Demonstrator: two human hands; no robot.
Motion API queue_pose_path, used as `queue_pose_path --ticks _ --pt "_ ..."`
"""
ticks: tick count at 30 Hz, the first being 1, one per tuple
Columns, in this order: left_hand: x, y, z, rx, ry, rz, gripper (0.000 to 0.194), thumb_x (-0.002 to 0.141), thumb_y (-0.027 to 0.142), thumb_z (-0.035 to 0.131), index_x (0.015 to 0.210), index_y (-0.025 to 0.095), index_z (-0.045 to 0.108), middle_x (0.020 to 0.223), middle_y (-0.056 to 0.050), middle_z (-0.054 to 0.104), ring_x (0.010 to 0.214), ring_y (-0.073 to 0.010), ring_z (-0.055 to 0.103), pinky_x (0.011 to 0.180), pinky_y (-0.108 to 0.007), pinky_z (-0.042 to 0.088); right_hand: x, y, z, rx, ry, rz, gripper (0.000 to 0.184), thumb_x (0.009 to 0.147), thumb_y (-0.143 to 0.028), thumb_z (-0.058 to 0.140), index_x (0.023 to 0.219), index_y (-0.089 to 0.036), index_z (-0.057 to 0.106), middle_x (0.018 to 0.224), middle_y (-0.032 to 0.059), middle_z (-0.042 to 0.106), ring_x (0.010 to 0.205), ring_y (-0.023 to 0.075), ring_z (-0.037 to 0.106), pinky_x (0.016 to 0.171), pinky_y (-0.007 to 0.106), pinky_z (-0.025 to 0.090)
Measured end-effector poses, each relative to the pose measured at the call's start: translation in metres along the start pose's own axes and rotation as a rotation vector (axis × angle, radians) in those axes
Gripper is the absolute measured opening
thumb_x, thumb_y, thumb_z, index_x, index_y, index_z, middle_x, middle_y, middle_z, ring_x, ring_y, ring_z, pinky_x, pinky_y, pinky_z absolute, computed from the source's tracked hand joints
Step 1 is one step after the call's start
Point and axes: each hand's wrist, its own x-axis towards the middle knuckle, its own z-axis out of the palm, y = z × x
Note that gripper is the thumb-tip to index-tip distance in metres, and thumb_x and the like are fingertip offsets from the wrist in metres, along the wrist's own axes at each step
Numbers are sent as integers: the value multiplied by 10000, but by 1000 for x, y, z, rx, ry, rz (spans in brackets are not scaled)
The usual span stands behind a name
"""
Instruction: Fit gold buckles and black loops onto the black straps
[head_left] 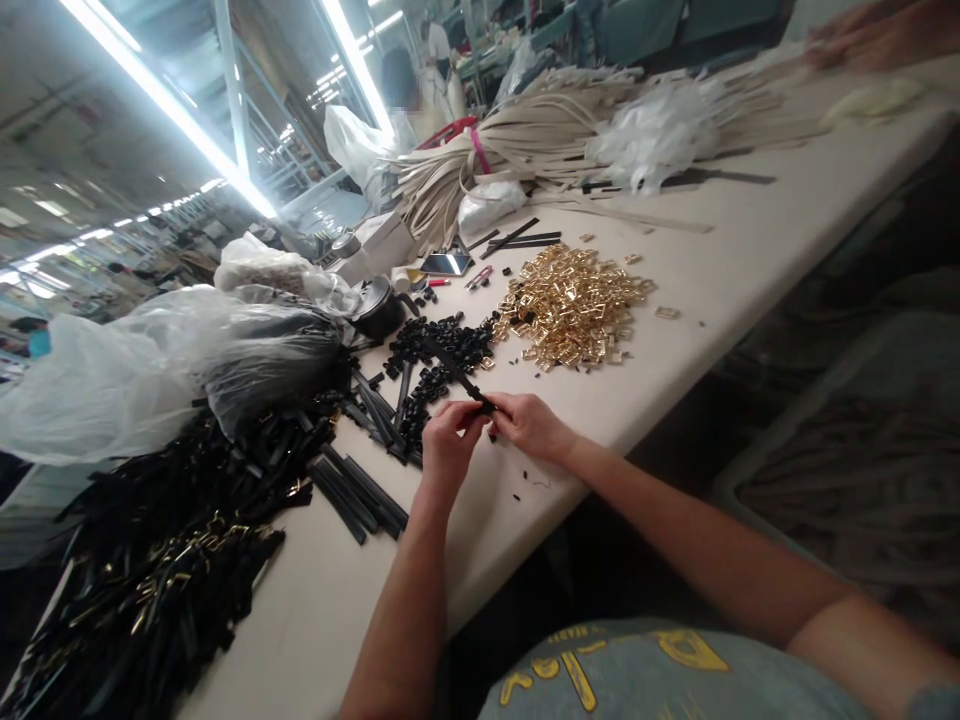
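Pinching the black strap [459,374] with our left hand [450,440] and right hand [528,422], we hold it over the desk [300,600], near the small black pieces [409,345]. Risk: a slackened pinch could drop it among them.

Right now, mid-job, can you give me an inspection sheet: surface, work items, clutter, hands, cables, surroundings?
Surface: pale tabletop, small black scraps near the hands.
Work items: black strap in hand; gold-coloured rectangular buckles and small black loops heaped beyond the hands.
Clutter: phone, plastic bag, bundled beige straps.
Hands: left hand and right hand both pinch the black strap.
Cables: nothing seen.
Surroundings: overhead tube lights; another person's hand, far right.
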Motion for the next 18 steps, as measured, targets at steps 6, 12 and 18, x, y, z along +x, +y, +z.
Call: queue_pose_path --ticks 6,12,18 --pt "-4 -8 7 -156 43 -139 150 758 293 729 845 185 670 769 -17 681 674 -140 660 661 -254 544 2 3 4 46 30 57 298 884 -84 472 1113 -168 644 823 13 719 679 130 691 670 210 506" --pt "-3 1 5 -154 72 -144 178 787 307 709 908 182 672 805 -25 689 687 -135 666 646 -236 536 2 3 3 11 21 56 341 883 -87 475 1169 -170 642 824 18 735 669 133 691 674 213 512" --pt "-2 3 1 -122 44 -109 146 792 300 701 881 185 700 797 -20 670 672 -121 643 654 -229 525 1 -1 1 -44 14 63 353 873 -79 473 1158 -180 656 854 24 742 711 144 693 675 216 505"
